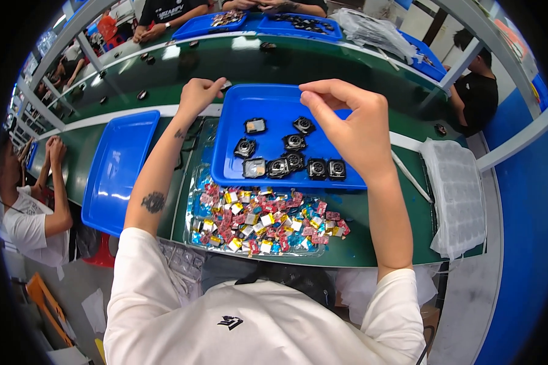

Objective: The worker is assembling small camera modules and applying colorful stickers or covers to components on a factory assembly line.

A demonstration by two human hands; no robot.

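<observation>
My left hand [201, 97] reaches over the far rim of the workbench, its thumb and finger closed at a small grey piece [226, 84] above the green belt. My right hand [356, 125] hovers over the right side of a blue tray [225, 173], thumb and forefinger pinched together; whatever is between them, if anything, is too small to make out. Inside that tray lie several black watch-case modules [294, 142], some round-lens side up, others showing a pale flat face [255, 126]. Nearer me, a clear plastic tray [192, 237] holds a heap of small red, white and yellow parts [256, 219].
A second blue tray [112, 176] stands at the left. Stacked white-wrapped trays [456, 194] sit at the right end. Along the green conveyor belt [182, 70] lie scattered black modules [142, 95]. Other people work across the belt and at both sides, beneath grey metal frame bars [523, 137].
</observation>
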